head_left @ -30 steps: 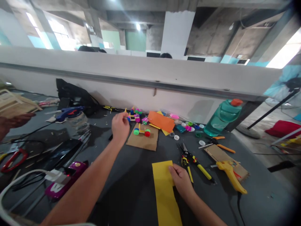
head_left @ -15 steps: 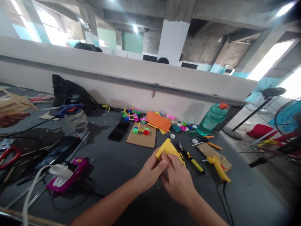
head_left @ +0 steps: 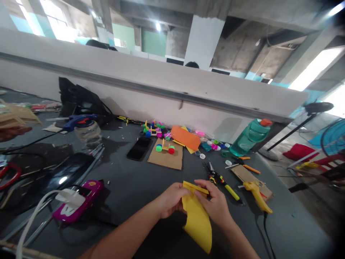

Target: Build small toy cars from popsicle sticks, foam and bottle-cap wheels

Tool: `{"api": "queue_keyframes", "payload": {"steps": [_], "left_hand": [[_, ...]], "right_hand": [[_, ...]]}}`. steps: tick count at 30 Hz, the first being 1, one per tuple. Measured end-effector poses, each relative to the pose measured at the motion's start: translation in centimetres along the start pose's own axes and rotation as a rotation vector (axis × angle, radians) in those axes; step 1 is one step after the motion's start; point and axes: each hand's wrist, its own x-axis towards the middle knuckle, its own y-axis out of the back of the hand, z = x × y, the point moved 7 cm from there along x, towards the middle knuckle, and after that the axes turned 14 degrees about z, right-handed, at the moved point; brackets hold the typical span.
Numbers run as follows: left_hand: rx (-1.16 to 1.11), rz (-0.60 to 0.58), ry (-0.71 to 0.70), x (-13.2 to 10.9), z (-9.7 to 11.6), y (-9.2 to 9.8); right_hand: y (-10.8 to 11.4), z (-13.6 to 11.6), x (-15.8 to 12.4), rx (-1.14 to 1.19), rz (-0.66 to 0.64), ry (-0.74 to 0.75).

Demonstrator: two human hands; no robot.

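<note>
A yellow sheet [head_left: 199, 223] hangs between my hands, its far edge folded over in a narrow strip and its lower end curving toward me. My left hand [head_left: 171, 200] pinches the sheet at its left edge. On the right side, my right hand [head_left: 214, 201] grips the folded strip, thumb on top. Beyond the hands, a small wheeled piece with green and red wheels [head_left: 171, 149] stands on a cardboard square [head_left: 167, 162]. Pliers [head_left: 212, 174] and a yellow-black cutter [head_left: 229, 189] lie just past my right hand.
A black phone [head_left: 139, 148], orange sheet [head_left: 185, 137] and teal bottle [head_left: 249, 138] stand or lie farther back. At right is a yellow glue gun [head_left: 257, 196]; at left, a purple power strip [head_left: 79, 201]. Another person's hand [head_left: 13, 133] holds a light-coloured frame at far left.
The yellow sheet has turned and now hangs down toward me, with its folded strip on top. My right hand has moved to the strip's right end. The view has shifted slightly.
</note>
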Motion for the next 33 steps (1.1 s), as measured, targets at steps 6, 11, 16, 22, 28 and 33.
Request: {"api": "queue_keyframes", "payload": {"steps": [6, 11, 16, 22, 28, 33], "left_hand": [[0.111, 0.065, -0.078, 0.8, -0.1, 0.6], [0.118, 0.077, -0.153, 0.9, 0.4, 0.4], [0.163, 0.202, -0.252, 1.2, 1.3, 1.3], [0.214, 0.202, -0.251, 1.4, 0.9, 1.4], [0.175, 0.204, -0.198, 1.5, 0.5, 1.2], [0.148, 0.193, -0.178, 1.5, 0.3, 1.2]], "right_hand": [[-0.7, 1.9, -0.8, 0.064, -0.033, -0.148], [-0.3, 1.9, -0.6, 0.078, -0.016, -0.151], [-0.4, 2.0, -0.5, 0.119, -0.008, -0.197], [-0.7, 3.2, -0.7, 0.165, 0.027, -0.344], [-1.2, 3.6, -0.9, 0.284, 0.020, -0.446], [-1.9, 3.9, -1.3, 0.410, -0.007, -0.522]]}}
